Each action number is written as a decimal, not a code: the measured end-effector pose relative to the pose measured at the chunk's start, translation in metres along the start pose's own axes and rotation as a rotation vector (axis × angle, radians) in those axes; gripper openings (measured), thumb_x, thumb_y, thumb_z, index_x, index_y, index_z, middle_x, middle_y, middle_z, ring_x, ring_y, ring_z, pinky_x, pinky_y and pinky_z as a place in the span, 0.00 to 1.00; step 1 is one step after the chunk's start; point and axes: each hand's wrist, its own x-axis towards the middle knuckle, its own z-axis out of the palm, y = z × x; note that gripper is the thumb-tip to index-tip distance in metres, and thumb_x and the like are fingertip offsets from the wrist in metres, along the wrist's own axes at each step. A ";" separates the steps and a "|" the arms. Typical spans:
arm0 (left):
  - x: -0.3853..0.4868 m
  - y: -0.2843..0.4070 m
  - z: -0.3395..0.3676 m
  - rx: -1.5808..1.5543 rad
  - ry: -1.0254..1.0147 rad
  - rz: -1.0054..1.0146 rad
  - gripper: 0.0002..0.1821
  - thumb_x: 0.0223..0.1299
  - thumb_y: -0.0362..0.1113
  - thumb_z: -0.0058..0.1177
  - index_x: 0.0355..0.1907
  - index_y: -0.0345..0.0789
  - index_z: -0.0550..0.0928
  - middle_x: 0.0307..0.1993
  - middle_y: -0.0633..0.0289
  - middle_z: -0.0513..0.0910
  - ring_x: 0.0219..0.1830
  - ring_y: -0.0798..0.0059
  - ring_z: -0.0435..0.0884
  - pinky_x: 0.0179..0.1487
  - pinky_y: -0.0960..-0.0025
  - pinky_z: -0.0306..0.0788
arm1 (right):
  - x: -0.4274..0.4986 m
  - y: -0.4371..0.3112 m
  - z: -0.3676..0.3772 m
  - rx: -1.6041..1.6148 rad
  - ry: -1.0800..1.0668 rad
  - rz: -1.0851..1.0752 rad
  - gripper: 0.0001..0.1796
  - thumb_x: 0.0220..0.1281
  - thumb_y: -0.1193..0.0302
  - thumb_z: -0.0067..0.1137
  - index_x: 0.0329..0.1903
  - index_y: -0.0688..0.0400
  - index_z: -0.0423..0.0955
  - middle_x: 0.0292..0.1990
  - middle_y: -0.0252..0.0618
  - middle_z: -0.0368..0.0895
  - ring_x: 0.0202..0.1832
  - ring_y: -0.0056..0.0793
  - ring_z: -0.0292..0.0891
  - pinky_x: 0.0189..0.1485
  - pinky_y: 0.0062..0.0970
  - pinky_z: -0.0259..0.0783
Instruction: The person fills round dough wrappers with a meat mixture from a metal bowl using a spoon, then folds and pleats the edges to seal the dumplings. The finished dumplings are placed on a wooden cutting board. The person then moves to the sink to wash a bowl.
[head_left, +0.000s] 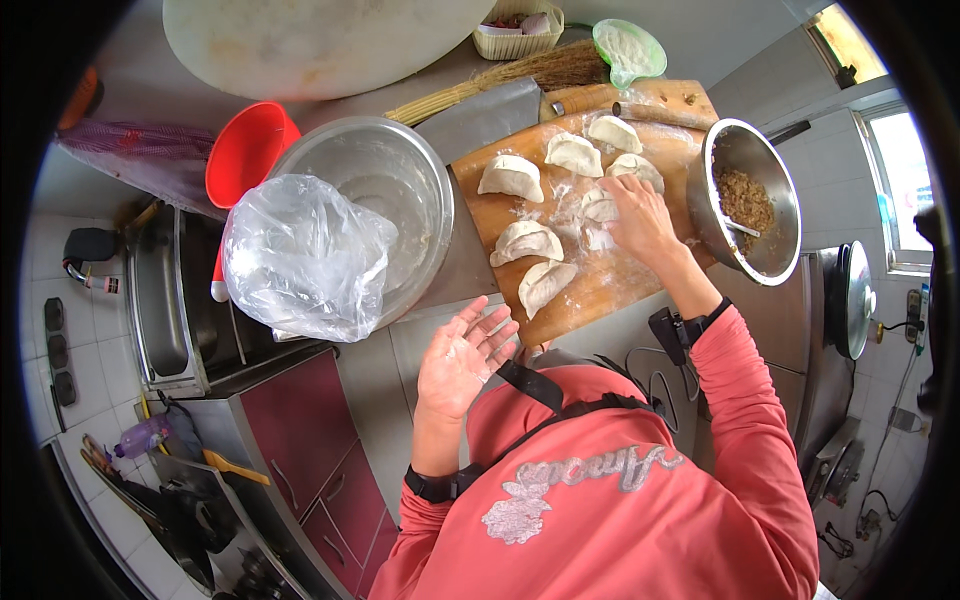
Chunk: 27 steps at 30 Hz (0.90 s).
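Note:
Several folded raw dumplings lie on a floured wooden board (480, 199), among them one dumpling (511, 180) at the left and another dumpling (546, 287) near the front edge. My right hand (641, 221) reaches over the board from the right, its fingers and thumb around the right end of a dumpling (598, 204). They partly cover it, and a further dumpling (637, 171) sits just behind the fingers. Off the board's front left corner, my left hand (461, 360) is held palm up, empty, fingers apart, with flour on the skin.
Right of the board stands a steel bowl (705, 187) of minced filling (742, 199) with a utensil inside. A rolling pin (660, 114), a cleaver (480, 112) and a green flour scoop (630, 52) lie behind. A large metal basin (439, 195) carries a clear plastic bag (300, 259).

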 end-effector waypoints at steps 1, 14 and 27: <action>0.001 0.001 0.000 0.027 0.018 -0.007 0.30 0.74 0.50 0.40 0.71 0.35 0.63 0.67 0.44 0.69 0.69 0.46 0.68 0.70 0.48 0.65 | 0.001 0.002 0.007 -0.004 -0.019 0.011 0.32 0.49 0.78 0.67 0.61 0.55 0.71 0.56 0.44 0.75 0.60 0.49 0.71 0.62 0.44 0.67; 0.011 0.005 0.018 0.130 0.080 -0.018 0.29 0.73 0.50 0.42 0.70 0.35 0.65 0.64 0.47 0.73 0.66 0.49 0.71 0.68 0.50 0.67 | -0.002 -0.023 0.021 0.152 -0.002 -0.011 0.29 0.50 0.73 0.70 0.58 0.50 0.73 0.54 0.45 0.76 0.57 0.53 0.73 0.61 0.45 0.70; -0.008 0.024 0.001 0.027 0.169 0.029 0.25 0.73 0.46 0.42 0.66 0.36 0.69 0.63 0.50 0.73 0.64 0.51 0.72 0.64 0.52 0.69 | 0.045 0.058 0.007 0.016 0.010 0.161 0.34 0.52 0.74 0.67 0.65 0.45 0.71 0.60 0.51 0.73 0.60 0.56 0.72 0.62 0.45 0.72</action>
